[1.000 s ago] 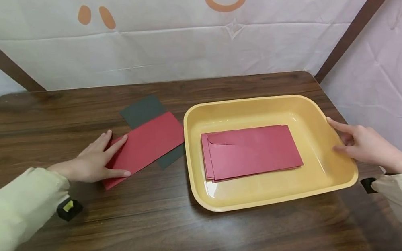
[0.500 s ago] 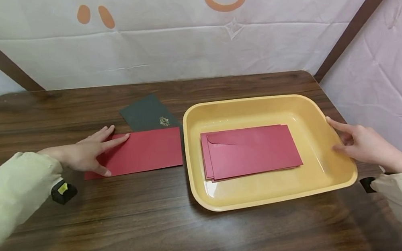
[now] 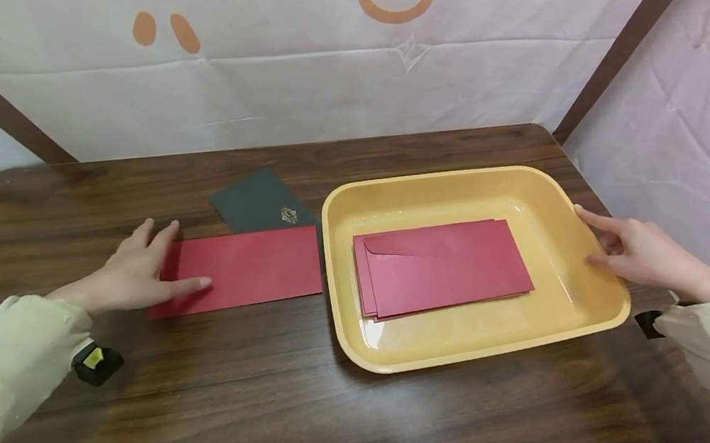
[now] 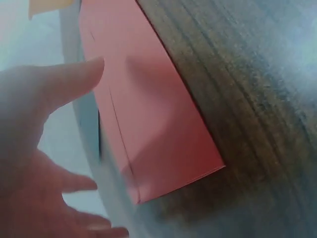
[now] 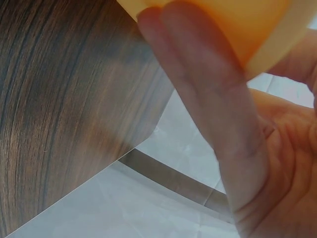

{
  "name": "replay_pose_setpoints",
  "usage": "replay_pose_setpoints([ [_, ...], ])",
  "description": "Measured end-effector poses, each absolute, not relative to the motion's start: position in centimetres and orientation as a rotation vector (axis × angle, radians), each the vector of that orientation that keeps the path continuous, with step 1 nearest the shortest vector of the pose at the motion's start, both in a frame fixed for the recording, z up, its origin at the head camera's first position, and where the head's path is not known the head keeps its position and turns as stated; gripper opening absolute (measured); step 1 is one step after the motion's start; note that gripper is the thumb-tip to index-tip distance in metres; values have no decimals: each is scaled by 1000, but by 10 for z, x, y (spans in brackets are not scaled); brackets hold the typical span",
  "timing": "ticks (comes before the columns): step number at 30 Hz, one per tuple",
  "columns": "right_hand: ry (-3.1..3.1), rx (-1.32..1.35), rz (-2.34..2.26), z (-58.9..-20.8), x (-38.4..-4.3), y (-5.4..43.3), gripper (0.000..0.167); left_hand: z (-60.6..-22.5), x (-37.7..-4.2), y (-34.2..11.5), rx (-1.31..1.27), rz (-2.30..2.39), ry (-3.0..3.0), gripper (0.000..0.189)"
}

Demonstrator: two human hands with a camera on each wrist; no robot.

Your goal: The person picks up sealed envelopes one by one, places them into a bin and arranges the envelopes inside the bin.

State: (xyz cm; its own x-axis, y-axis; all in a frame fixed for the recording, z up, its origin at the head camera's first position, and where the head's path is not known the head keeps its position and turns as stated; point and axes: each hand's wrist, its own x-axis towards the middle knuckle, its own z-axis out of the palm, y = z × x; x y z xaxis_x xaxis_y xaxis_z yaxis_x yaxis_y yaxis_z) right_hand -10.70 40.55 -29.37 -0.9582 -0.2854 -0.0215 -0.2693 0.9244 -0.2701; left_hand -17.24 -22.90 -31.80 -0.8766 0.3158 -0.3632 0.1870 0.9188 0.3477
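Observation:
A red envelope lies flat on the table, its right end close beside the yellow tray. My left hand is over the envelope's left end with fingers spread. In the left wrist view the thumb and fingers look raised off the paper. Partly under the red envelope is a dark green paper piece with a gold emblem. Inside the tray sits a small stack of red envelopes, a flap side up. My right hand grips the tray's right rim between thumb and fingers, as the right wrist view also shows.
The brown wood-grain table extends in front of the tray. A white printed cloth hangs behind the table's back edge, and another pale sheet hangs on the right.
The red envelope turned from a slant to nearly straight and shifted slightly left, baring the gold emblem. My left hand then moved left and let go. The right hand and tray stayed put.

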Motion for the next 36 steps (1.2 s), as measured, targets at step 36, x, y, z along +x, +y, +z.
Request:
replay_pose_setpoints([
  [36, 3008, -414, -419, -295, -104, 407, 72, -317, -175, -226, -7, 546, 2561, 99],
])
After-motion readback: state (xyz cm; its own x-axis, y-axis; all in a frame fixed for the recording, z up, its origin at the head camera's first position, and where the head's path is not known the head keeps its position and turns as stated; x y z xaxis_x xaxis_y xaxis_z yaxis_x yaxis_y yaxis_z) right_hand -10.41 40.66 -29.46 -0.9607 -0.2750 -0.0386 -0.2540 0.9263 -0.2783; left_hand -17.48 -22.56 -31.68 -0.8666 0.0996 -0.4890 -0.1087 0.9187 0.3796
